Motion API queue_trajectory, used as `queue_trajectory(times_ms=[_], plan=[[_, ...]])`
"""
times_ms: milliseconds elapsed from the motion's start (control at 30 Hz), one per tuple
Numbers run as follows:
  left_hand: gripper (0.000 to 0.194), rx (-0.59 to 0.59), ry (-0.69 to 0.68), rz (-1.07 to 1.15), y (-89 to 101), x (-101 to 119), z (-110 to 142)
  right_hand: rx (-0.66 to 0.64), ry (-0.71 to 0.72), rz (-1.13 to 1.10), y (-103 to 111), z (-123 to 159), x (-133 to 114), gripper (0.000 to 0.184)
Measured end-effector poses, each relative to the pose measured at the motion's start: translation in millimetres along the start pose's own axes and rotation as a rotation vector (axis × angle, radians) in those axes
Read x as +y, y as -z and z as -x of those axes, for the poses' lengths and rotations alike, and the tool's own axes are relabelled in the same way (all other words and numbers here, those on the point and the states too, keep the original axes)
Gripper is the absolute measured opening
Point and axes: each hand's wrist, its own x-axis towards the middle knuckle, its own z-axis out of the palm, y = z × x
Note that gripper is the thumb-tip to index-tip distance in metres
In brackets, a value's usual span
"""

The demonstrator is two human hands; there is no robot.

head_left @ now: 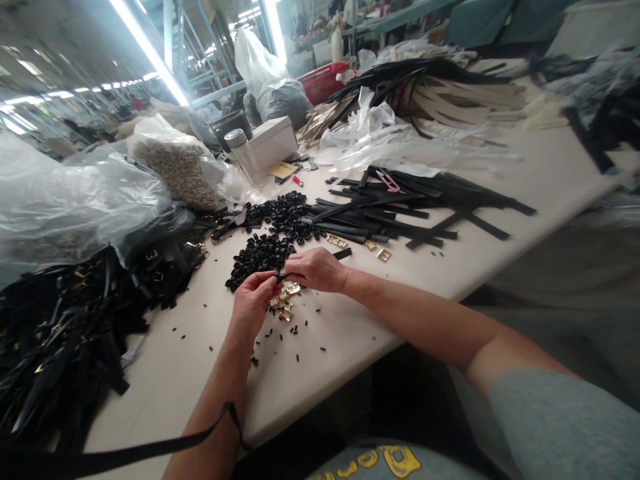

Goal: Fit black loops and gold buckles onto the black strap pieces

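My left hand [255,297] pinches a short black strap piece [281,277] between thumb and fingers. From the other side my right hand [315,269] grips the same piece, fingers curled in, so the two hands nearly meet. Most of the piece is hidden by the fingers. A black strip end [343,253] shows past my right hand; whether it belongs to the held piece I cannot tell. Gold buckles [286,312] lie just under my hands. Behind them is a heap of small black loops [263,257].
Loose black straps [380,213] spread at the right, with pink-handled snips [389,181] on top. A pile of buckled straps [60,333] covers the left side. Plastic bags [175,163], a clear bottle [245,153] and a white box [273,143] stand behind. Tiny black bits dot the table [350,373].
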Motion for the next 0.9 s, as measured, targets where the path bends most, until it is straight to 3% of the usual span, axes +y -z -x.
queue_trajectory(times_ms=[200, 467, 600, 733, 900], plan=[[0.025, -0.114, 0.203, 0.052, 4.9, 2, 0, -0.046, 0.077, 0.006, 1, 0, -3, 0.025], [0.032, 0.015, -0.061, -0.167, -0.6, 4, 4, -0.096, -0.076, -0.104, 4, -1, 0, 0.021], [0.035, 0.021, -0.056, -0.133, -3.8, 2, 5, -0.094, -0.180, -0.076, 5, -2, -2, 0.027], [0.037, -0.033, 0.007, -0.107, -11.5, -4, 6, -0.146, -0.142, -0.071, 0, -2, -9, 0.023], [0.031, -0.028, -0.119, -0.188, -6.7, -5, 4, -0.164, -0.162, -0.094, -1, -3, -8, 0.027]])
